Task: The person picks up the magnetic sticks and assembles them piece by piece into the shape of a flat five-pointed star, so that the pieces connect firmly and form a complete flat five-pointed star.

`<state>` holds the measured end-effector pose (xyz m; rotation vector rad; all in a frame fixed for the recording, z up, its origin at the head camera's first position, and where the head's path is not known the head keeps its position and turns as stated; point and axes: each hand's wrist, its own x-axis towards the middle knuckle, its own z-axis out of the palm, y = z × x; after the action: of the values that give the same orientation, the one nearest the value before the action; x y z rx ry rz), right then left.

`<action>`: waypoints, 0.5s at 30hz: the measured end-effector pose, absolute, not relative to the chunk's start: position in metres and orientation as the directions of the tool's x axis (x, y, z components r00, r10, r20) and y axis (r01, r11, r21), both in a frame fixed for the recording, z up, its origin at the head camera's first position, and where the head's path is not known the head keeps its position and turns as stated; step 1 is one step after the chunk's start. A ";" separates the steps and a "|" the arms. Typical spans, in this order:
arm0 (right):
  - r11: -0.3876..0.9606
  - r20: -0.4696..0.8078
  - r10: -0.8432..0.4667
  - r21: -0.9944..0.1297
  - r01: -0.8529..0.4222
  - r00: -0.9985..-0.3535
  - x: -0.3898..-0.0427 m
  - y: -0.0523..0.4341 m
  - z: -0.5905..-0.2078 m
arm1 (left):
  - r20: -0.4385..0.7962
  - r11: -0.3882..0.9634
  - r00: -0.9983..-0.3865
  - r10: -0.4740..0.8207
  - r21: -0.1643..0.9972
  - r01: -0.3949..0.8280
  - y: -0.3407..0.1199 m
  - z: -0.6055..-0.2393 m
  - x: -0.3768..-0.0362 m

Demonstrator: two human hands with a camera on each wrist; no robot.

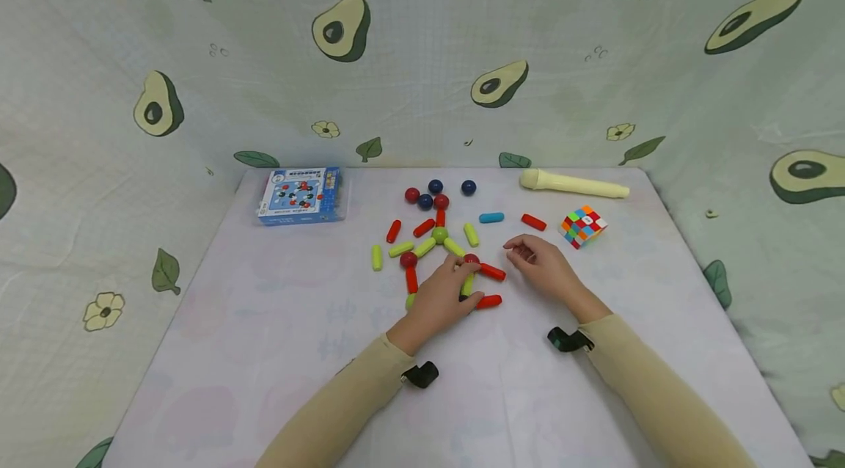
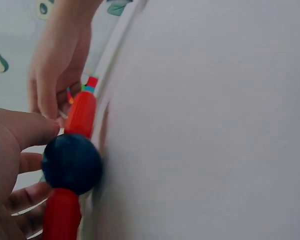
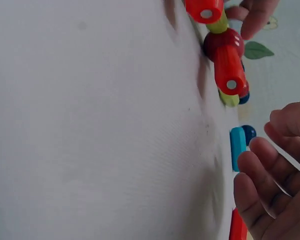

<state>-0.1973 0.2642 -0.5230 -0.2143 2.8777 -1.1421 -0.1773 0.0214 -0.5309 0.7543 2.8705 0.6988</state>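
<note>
A frame of magnetic rods and balls (image 1: 439, 235), in red and yellow-green, lies on the table. My left hand (image 1: 441, 299) grips its right side, fingertips at a red ball (image 1: 472, 259) and thumb by a dark blue ball (image 2: 72, 164). Red rods (image 1: 492, 272) stick out rightward from both balls. Part of the frame is hidden under this hand. Just right of the frame is my right hand (image 1: 543, 268), its fingers (image 3: 262, 172) loosely bent with nothing between them. A blue rod (image 3: 238, 149) lies beyond those fingers in the right wrist view.
Loose red and yellow-green rods (image 1: 377, 257) and several balls (image 1: 469, 188) lie around the frame. A puzzle cube (image 1: 584, 226) and a pale toy microphone (image 1: 574, 183) are at the back right. At the back left is a blue-and-white boxed set (image 1: 300, 195).
</note>
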 end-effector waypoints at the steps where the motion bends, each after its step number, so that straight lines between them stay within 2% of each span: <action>1: 0.723 0.012 -0.138 -0.682 -0.109 -0.990 -0.202 0.264 -0.522 | 0.019 0.776 -0.875 0.483 0.454 0.438 0.022 -0.533 -0.176; 9: 0.763 0.029 -0.150 -0.633 -0.134 -0.988 -0.257 0.260 -0.513 | 0.012 0.773 -0.878 0.479 0.467 0.428 0.020 -0.534 -0.173; 15: 0.818 -0.016 -0.200 -0.554 -0.158 -0.980 -0.300 0.248 -0.504 | -0.002 0.774 -0.871 0.491 0.459 0.436 0.019 -0.537 -0.173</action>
<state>-0.2998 0.2477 -0.5038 -0.2892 2.9250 -0.8811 -0.1728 0.0195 -0.5368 0.7458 2.8431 0.6910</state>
